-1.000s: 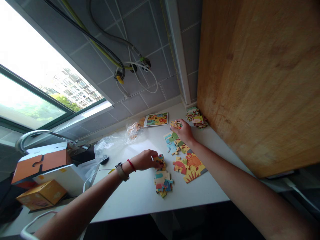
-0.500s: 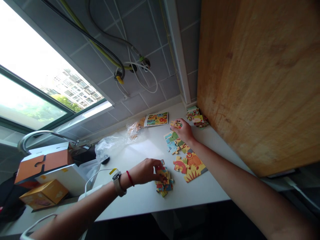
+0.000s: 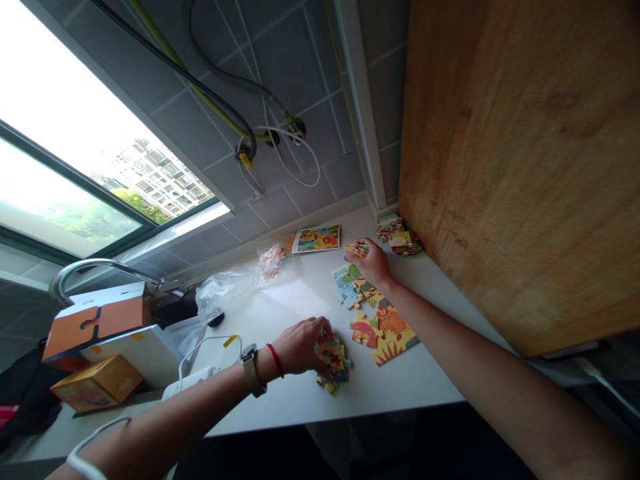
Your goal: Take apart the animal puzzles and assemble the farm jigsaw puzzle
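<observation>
My right hand (image 3: 374,261) is closed around a small stack of puzzle pieces (image 3: 357,249), above the far end of a partly joined jigsaw puzzle (image 3: 393,327). The joined part shows a lion, a red animal, yellow grass and some blue and green. Left of it, my left hand (image 3: 303,345) curls its fingers and thumb around the left side of a pile of loose puzzle pieces (image 3: 336,360). Its fingertips are partly hidden, and I cannot make out exactly which pieces it grips. A printed picture card (image 3: 317,239) lies against the back wall.
More puzzle pieces (image 3: 400,239) are heaped by the wooden panel (image 3: 500,167) on the right. Clear plastic bags (image 3: 225,290) lie at the back left. An orange box (image 3: 100,327), a yellow box (image 3: 97,383), a faucet (image 3: 100,263) and a white cable (image 3: 200,347) are left.
My left hand has moved slightly right and its fingers have closed in on the pile. My right hand keeps its stack in place. The whole view has shifted a little.
</observation>
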The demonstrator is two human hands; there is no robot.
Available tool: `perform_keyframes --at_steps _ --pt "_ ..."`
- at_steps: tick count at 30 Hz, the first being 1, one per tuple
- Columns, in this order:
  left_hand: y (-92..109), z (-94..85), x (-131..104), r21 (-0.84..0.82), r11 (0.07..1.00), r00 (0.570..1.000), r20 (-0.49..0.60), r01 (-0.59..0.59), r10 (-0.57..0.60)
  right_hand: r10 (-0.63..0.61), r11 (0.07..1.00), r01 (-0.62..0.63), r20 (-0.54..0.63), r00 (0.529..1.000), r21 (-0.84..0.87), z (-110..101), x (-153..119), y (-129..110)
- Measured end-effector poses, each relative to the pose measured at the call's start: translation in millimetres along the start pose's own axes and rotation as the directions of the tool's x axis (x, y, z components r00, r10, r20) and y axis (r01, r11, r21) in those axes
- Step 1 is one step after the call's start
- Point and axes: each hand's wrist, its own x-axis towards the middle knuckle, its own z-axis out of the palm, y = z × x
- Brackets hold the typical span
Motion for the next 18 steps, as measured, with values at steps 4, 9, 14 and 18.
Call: perform_keyframes --at_steps 4,9,14,18 --pt "0.9 1.5 -0.9 0.045 0.999 1.000 -0.027 0.001 0.000 0.007 1.000 -0.007 0.004 1.000 0.013 0.5 0.0 0.6" --pt "0.7 -0.4 -6.9 0.039 0.999 1.000 -0.013 -0.026 0.027 0.016 1.000 -0.016 0.002 1.000 0.005 1.1 0.0 0.1" --pt "10.9 -0.5 -13.0 0.055 0.998 1.000 -0.020 -0.004 0.005 0.016 1.000 -0.016 0.002 1.000 0.009 1.6 0.2 0.6" --pt "13.7 6.3 -10.3 0.052 0.998 0.999 -0.026 0.037 -0.036 0.003 1.000 -0.003 0.002 1.000 0.004 0.9 -0.1 0.6"
